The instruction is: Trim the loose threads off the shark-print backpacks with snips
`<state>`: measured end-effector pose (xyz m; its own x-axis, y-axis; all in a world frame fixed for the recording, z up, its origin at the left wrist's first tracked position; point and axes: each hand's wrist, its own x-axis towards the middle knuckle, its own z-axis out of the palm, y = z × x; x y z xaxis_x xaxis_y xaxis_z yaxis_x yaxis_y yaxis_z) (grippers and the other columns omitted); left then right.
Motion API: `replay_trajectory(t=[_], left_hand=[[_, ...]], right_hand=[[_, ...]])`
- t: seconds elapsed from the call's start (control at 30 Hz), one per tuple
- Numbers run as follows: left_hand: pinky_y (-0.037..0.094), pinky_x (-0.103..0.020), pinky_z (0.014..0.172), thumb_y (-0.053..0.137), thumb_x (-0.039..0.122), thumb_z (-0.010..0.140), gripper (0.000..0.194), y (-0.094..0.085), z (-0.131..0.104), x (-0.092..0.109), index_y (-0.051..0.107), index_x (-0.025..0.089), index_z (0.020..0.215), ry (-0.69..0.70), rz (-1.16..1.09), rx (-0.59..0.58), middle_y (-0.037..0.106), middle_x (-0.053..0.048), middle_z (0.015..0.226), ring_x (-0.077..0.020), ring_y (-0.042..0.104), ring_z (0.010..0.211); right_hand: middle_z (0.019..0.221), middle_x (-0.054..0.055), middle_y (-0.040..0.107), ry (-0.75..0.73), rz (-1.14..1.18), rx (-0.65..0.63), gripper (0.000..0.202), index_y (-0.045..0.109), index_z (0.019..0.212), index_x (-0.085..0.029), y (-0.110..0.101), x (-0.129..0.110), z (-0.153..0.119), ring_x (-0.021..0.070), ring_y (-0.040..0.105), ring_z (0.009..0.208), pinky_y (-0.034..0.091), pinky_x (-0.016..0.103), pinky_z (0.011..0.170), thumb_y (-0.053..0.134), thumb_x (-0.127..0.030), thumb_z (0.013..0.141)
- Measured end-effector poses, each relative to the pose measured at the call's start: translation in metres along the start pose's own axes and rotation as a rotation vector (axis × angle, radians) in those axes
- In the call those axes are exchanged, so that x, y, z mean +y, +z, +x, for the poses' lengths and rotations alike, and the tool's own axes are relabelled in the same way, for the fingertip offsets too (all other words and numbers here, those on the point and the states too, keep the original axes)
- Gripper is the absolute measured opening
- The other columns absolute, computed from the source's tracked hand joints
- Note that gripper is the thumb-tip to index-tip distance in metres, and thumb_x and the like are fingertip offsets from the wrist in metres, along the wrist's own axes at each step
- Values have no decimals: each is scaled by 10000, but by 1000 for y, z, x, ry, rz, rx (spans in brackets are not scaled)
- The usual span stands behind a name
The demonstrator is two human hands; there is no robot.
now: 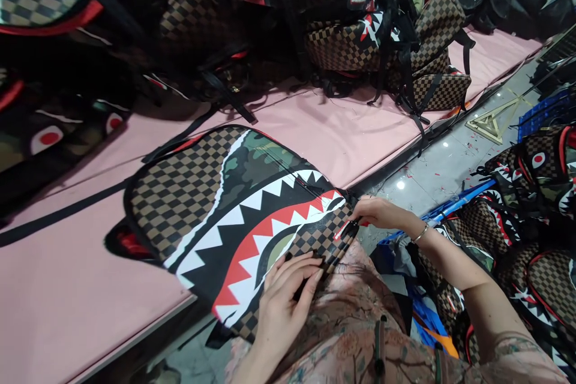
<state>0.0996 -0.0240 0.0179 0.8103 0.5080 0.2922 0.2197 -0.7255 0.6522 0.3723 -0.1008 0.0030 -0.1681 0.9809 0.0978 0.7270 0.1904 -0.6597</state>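
A backpack (180,192) in brown-black check and camouflage, with a red-and-white shark-mouth print, lies at a slant over the pink tabletop's front edge, its near end against my body. My left hand (288,297) rests on the near edge, fingers bent over the check and thumb close to the fingertips, around the dark border. At the right-hand corner, my right hand (375,213) is closed, with fingertips pinched by the edge. Something small, dark and red shows at those fingertips; its kind is unclear. A bracelet circles the right wrist.
Several similar backpacks (346,45) stand along the back of the pink table (58,312). Black straps (63,216) lie across its left part. More bags (490,222) are piled at the right by a blue crate (544,111). A triangular metal frame (488,126) sits on the scrap-strewn floor.
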Motion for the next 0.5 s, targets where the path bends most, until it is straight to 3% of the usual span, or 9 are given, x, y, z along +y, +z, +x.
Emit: replay_trajectory(t=[0.17,0.3,0.5], left_hand=[[368,-453,941,525,213,807,73,-1,-1,1,584,223,849,4,-4,15,685,-37,913,-213,614,937],[373,-447,933,519,219,808,74,0,-1,2,587,222,838,-3,-1,13,688,-37,905,-209,619,924],[367,-433,934,512,236,813,88,4,0,2,599,227,828,19,-6,5,695,-21,877,-201,629,893]], right_hand=[[828,20,617,-31,-138,-71,262,605,948,-182,-1,-15,6,159,510,799,417,265,739,513,-21,763],[862,46,611,-42,-223,-54,228,599,965,-173,3,-18,2,164,515,790,418,287,755,464,-63,817],[939,53,616,-105,14,12,240,604,1005,-206,16,-25,-9,157,526,895,426,282,814,456,-107,845]])
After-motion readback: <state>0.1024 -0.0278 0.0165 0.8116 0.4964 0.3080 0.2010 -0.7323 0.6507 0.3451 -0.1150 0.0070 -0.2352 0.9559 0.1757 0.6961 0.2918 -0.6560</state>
